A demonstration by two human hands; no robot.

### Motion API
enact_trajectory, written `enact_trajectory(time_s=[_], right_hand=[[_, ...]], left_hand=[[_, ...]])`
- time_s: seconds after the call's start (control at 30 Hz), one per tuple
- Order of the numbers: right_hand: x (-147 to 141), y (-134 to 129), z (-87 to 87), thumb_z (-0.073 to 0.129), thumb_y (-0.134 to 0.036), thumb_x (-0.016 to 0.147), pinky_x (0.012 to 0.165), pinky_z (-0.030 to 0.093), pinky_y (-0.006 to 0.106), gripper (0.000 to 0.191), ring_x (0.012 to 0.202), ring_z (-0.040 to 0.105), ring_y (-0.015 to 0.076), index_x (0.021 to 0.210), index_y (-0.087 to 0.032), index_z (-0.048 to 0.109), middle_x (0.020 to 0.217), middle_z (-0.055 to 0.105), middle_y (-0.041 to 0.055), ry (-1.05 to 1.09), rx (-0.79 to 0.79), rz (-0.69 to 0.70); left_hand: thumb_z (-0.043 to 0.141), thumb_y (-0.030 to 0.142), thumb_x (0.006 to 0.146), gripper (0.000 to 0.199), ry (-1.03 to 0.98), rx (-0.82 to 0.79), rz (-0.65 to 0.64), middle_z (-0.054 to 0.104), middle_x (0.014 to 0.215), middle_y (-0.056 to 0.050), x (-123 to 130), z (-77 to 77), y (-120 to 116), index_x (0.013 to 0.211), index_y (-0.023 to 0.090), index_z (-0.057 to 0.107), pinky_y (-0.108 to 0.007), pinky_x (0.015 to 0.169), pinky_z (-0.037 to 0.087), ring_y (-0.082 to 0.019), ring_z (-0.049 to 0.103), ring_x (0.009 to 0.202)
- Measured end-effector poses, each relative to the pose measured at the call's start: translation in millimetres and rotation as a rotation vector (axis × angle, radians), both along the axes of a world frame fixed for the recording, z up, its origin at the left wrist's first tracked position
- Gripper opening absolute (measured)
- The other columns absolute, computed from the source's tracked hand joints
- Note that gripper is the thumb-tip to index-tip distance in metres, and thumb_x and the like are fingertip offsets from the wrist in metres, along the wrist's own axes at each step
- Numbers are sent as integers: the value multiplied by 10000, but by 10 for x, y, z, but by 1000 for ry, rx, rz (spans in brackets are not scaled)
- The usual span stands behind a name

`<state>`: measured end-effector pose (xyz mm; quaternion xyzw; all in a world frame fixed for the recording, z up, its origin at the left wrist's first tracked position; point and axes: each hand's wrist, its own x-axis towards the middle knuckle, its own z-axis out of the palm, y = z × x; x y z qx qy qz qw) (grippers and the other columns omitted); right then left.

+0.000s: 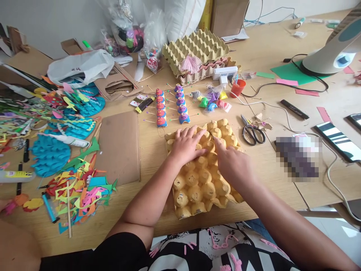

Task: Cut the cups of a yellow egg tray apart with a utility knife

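A yellow-orange egg tray lies on the table right in front of me, cups facing down. My left hand rests spread over its left far part, fingers apart and pressing on the bumps. My right hand is closed at the tray's right side, with the index finger stretched toward a gap between the bumps. A small dark tip shows by that fingertip, but what the fingers hold is hidden. Beyond the tray stand two painted egg-carton caterpillars, one blue and red, the other blue and purple.
Black-handled scissors lie right of the tray. Brown cardboard and colourful paper scraps are on the left, near another person's arm. Behind are stacked egg trays, bagged clay and a red cup. A white cable crosses the right side.
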<state>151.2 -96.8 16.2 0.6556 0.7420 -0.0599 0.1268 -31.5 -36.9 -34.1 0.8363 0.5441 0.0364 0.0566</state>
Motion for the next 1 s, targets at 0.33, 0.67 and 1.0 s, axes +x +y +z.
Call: enact_trajectory(time_s=[0.33, 0.67, 1.0], right_hand=[[11, -77, -13, 388, -146, 1014, 616, 491, 301, 759, 817, 757, 224, 1749, -196, 206, 1067, 772, 147, -37, -115, 3], [-27, -137, 31, 335, -96, 990, 604, 517, 318, 789, 797, 759, 238, 1753, -159, 143, 1070, 759, 177, -63, -160, 10], [44, -85, -26, 394, -132, 978, 601, 494, 305, 811, 814, 759, 235, 1754, -190, 162, 1084, 776, 159, -39, -132, 13]], left_hand=[[631, 682, 961, 790, -7, 15, -8, 428, 1699, -119, -11, -29, 10, 1644, 337, 433, -600, 1271, 274, -342, 427, 1519], [655, 662, 956, 790, -7, 21, -6, 441, 1693, -112, -8, -24, 4, 1641, 335, 438, -593, 1266, 279, -337, 430, 1520], [666, 646, 958, 790, -10, 14, -3, 435, 1699, -119, -6, -14, 5, 1646, 339, 431, -594, 1257, 294, -338, 428, 1527]])
